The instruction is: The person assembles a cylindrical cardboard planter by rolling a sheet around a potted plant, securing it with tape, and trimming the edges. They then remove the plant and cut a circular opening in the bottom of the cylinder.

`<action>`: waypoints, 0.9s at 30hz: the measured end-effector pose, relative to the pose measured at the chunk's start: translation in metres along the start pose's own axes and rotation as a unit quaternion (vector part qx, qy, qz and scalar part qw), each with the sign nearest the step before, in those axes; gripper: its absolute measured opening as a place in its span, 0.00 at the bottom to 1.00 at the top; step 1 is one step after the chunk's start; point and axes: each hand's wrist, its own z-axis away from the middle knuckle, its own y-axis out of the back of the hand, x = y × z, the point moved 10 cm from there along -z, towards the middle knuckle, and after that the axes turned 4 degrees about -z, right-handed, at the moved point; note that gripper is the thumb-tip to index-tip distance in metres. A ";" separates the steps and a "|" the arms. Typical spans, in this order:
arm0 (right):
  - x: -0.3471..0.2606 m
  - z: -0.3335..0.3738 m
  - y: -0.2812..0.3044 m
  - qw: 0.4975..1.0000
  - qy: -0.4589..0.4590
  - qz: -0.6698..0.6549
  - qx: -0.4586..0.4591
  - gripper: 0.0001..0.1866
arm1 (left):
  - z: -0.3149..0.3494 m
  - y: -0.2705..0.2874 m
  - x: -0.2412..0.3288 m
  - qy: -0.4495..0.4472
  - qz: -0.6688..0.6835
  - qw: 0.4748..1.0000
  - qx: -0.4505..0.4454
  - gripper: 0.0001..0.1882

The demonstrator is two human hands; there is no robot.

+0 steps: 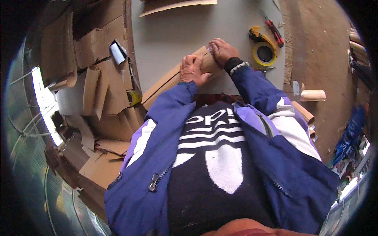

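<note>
Folded cardboard (163,87) is held on the grey bench (165,35) by the curled fingers of the left hand (193,71) and, at its right end, the right hand (223,52); even pressure is best kept along its length.

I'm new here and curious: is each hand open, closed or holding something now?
Left hand: resting bent on the long brown cardboard piece; open or closed cannot be told.
Right hand: curled at the piece's right end; full grip cannot be told.
</note>
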 end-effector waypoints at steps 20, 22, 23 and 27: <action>0.128 0.021 0.169 0.967 -0.248 -0.062 0.017 0.29 | -0.003 0.003 0.008 -0.053 0.026 0.998 -0.001 0.39; 0.099 0.044 0.134 0.889 -0.288 -0.344 -0.095 0.36 | 0.000 0.004 0.008 -0.056 0.037 0.998 0.001 0.40; 0.078 0.048 0.128 0.885 -0.264 -0.373 -0.095 0.40 | 0.001 0.004 0.009 -0.061 0.020 0.998 0.003 0.39; -0.011 0.048 0.103 0.902 -0.172 -0.389 -0.072 0.35 | 0.006 0.004 0.013 -0.080 0.023 0.997 0.007 0.40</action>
